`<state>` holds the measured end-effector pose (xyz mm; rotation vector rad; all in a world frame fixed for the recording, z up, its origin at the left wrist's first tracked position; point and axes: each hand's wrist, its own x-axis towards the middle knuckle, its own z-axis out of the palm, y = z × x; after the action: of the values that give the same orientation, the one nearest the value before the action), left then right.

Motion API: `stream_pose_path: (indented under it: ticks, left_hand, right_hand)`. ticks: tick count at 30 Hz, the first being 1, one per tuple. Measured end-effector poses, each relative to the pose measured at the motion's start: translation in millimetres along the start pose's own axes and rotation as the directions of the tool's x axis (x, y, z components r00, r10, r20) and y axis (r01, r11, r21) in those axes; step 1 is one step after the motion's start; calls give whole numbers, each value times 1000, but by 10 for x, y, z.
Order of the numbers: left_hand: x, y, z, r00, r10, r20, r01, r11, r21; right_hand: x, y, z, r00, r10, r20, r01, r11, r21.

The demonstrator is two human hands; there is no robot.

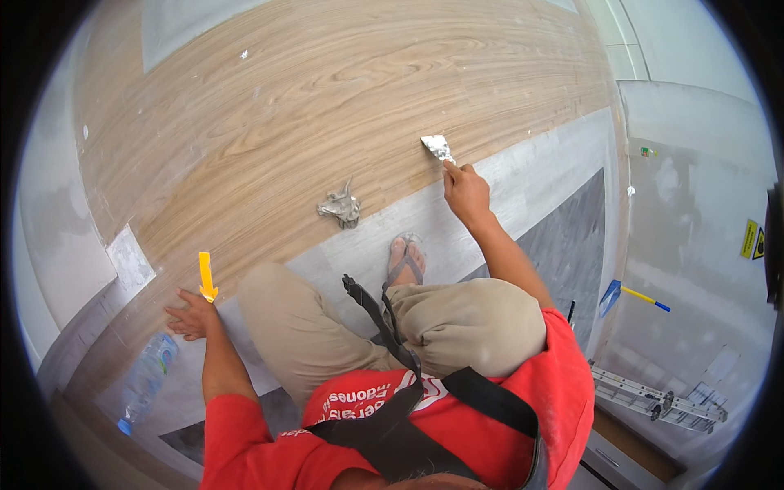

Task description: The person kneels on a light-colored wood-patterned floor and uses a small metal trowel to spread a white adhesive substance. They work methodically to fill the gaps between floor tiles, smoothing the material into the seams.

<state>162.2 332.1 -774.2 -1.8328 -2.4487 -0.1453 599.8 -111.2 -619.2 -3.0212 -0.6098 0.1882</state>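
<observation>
My right hand grips a putty knife, whose broad metal blade is smeared with white and lies at or just over the wood-look floor. Fingers spread, my left hand rests on the floor at the lower left, with nothing in it. A yellow arrow-shaped piece appears just beyond that wrist. Between the two hands, nearer the right one, a crumpled grey rag or wrapper lies on the wood-look planks.
A clear plastic bottle with a blue cap lies beside my left hand. At the right, a blue-and-yellow long-handled tool leans near the wall, with an aluminium ladder below it. My sandalled foot is on the pale floor strip.
</observation>
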Motion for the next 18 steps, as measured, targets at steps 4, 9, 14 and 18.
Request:
stream_pose_path:
  ticks: [4, 9, 14, 18]
  left_hand:
    - [112, -85, 119, 999, 32, -28, -31, 999, 35]
    - [4, -18, -5, 1000, 5, 3, -5, 1000, 24]
    - [15, -26, -11, 1000, 10, 25, -11, 1000, 25]
    - [70, -46, 2, 998, 50, 26, -50, 999, 8]
  right_hand:
    - [103, -27, 29, 1000, 3, 3, -3, 1000, -19]
    - [179, -77, -15, 999, 41, 26, -40, 997, -64]
    - [230, -109, -24, 998, 51, 25, -49, 996, -68]
    - [142, -116, 10, 997, 60, 51, -54, 992, -113]
